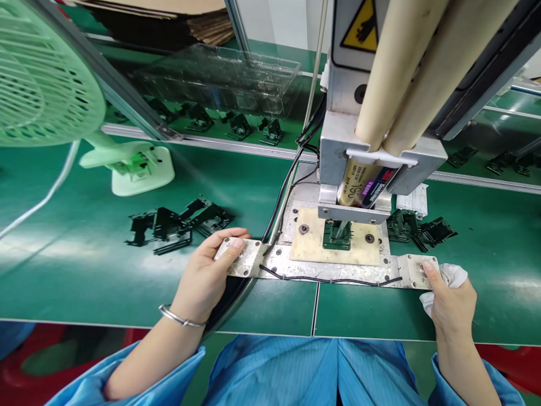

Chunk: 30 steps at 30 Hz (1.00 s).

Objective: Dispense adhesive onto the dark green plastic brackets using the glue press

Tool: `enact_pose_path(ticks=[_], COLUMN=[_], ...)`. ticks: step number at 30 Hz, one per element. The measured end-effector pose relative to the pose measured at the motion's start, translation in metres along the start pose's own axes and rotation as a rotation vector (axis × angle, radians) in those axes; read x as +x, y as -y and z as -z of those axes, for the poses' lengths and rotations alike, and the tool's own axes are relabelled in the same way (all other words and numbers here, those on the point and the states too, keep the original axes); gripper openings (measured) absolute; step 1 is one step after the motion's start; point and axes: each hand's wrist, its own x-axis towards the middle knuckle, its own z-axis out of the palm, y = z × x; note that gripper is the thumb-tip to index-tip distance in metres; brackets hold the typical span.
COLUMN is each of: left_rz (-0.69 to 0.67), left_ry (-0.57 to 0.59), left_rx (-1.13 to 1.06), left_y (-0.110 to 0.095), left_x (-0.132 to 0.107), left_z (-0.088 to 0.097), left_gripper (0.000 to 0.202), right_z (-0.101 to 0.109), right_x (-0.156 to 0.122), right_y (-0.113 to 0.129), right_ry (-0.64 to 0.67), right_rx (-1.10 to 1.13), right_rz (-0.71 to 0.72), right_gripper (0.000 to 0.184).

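My left hand (pixel 207 270) wraps round the left metal button block (pixel 255 257), thumb pressed on its top over the button. At the other end of the metal base, my right hand (pixel 454 299) has its thumb on the button of the right block (pixel 412 270). A crumpled white cloth (pixel 455 275) is tucked in its fingers. Between the hands, a small green circuit board (pixel 331 239) sits in a cream fixture plate (pixel 306 248). The nozzle of a glue cartridge (pixel 363 183) in the dispensing machine points down at the board; whether they touch I cannot tell.
Black plastic parts lie left (pixel 163 225) and right (pixel 435 231) of the machine. A green fan (pixel 141 169) stands at the left. Behind, a shelf holds more black parts (pixel 239 127) and a clear plastic tray (pixel 236 73). Black cables (pixel 281 197) run beside the machine.
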Motion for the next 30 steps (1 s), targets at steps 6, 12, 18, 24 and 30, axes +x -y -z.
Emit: enact_pose_path(ticks=[6, 12, 18, 24, 30], left_rz=[0.005, 0.008, 0.023, 0.031, 0.020], left_ry=[-0.007, -0.013, 0.004, 0.023, 0.043], left_rx=[-0.004, -0.001, -0.003, -0.007, 0.042], left_y=[0.0013, 0.0019, -0.0001, -0.0033, -0.0028], left_x=[0.0015, 0.0025, 0.0003, -0.0025, -0.0018], left_z=[0.0000, -0.0002, -0.0010, -0.0017, -0.0018], left_gripper=[0.050, 0.054, 0.050, 0.048, 0.047], right_z=[0.0010, 0.0019, 0.0019, 0.0000, 0.0018], right_x=[0.0003, 0.0003, 0.0016, 0.0024, 0.0022], right_y=[-0.0010, -0.0014, -0.0029, -0.0024, -0.0048], right_ry=[0.037, 0.059, 0.034, 0.000, 0.038], right_rx=[0.003, 0.045, 0.014, -0.006, 0.000], right_rz=[0.075, 0.075, 0.064, 0.088, 0.078], right_gripper=[0.063, 0.060, 0.060, 0.063, 0.062])
